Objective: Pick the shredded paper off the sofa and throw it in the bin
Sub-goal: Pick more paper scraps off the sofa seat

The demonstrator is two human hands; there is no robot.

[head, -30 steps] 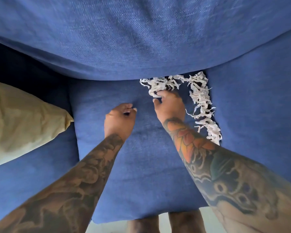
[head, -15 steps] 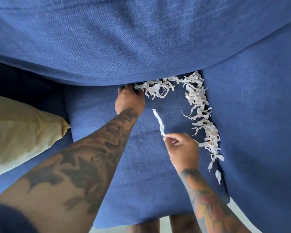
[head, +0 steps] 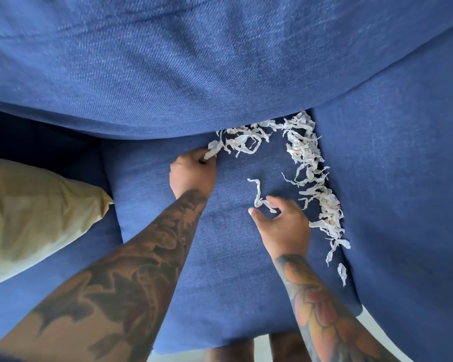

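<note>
Head view shows gathering under way: left hand (head: 192, 173) pinches shredded paper (head: 309, 163) by the sofa (head: 220, 270) back, right hand (head: 283, 223) lies released over a loose strip (head: 258, 193), needing a pinch next.

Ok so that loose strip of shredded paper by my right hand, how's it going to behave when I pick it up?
Probably floppy: the loose strip lies kinked and curled on the seat cushion, so it should droop from the right hand. Likely very light, being thin and narrow, so it may drift or snag. It looks easily torn; pinch gently.
</note>
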